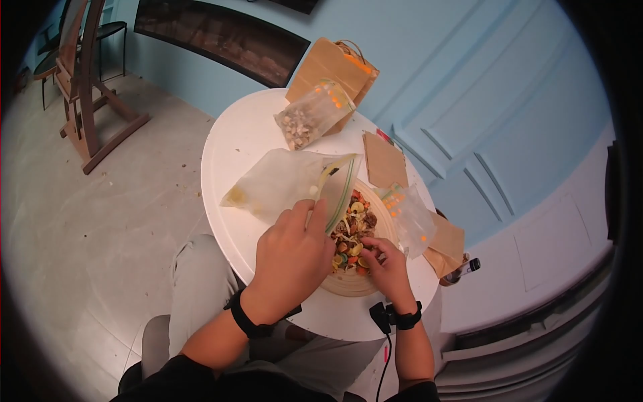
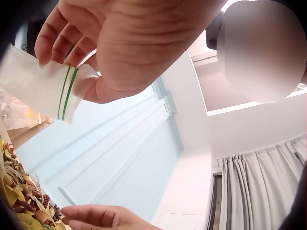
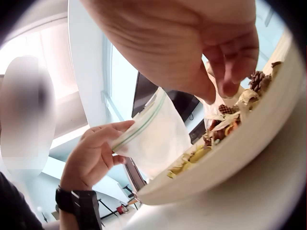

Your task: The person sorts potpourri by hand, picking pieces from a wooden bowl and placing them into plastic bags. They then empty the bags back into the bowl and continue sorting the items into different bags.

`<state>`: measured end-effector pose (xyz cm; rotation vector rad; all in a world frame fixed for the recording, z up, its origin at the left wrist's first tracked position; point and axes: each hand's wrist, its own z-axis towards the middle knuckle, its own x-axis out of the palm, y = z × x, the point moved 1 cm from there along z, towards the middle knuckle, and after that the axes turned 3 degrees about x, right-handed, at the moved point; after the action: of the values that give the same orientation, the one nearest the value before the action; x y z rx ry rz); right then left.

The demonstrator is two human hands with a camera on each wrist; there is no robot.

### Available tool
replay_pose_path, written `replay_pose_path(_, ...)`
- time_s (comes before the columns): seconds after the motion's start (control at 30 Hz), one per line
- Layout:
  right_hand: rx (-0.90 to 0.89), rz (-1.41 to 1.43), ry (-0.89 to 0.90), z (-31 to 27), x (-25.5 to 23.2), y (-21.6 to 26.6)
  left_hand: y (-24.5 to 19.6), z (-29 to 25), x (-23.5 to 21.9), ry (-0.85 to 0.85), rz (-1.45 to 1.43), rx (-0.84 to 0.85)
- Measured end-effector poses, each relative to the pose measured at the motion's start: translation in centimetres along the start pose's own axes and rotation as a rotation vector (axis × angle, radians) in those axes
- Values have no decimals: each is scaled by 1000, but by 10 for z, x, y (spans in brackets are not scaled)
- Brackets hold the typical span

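My left hand (image 1: 289,258) grips a clear zip bag (image 1: 278,181) by its green-striped mouth, thumb on one side and fingers on the other. The bag lies tilted over the table beside a round, pale wooden bowl (image 1: 351,288). Dried potpourri (image 1: 353,231) fills the bowl: yellow slices, orange-red pieces, pale shreds and small pine cones (image 3: 258,80). Over the bowl's right side hovers my right hand (image 1: 390,271), its fingers (image 3: 240,67) bent loosely down and the tips close to the pieces. A gap shows between thumb and fingers, with nothing visibly held.
At the back of the white round table (image 1: 224,144), a brown paper bag (image 1: 315,67) stands behind a zip bag of pale pieces (image 1: 301,124). Folded brown paper (image 1: 385,161), another clear bag (image 1: 410,218) and a paper bag (image 1: 445,248) lie along the right side.
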<state>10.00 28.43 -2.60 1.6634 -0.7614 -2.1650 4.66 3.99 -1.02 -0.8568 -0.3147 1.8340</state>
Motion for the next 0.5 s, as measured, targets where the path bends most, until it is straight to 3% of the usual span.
replay_pose_path(0.07,-170,-139,-24,-3,5,-6,0,1,0,4,-7,-6)
replay_pose_path(0.17,-267,-261,-69,-6,9,-11,-1,0,3,28,-24,-9)
replay_pose_path(0.27,-56,-154,-36,-8,7,-2,-3,-1,5,58,-35,-10)
replay_pose_path(0.5,50,53,-112,-11,2,-7,-7,-3,9,98,-25,14)
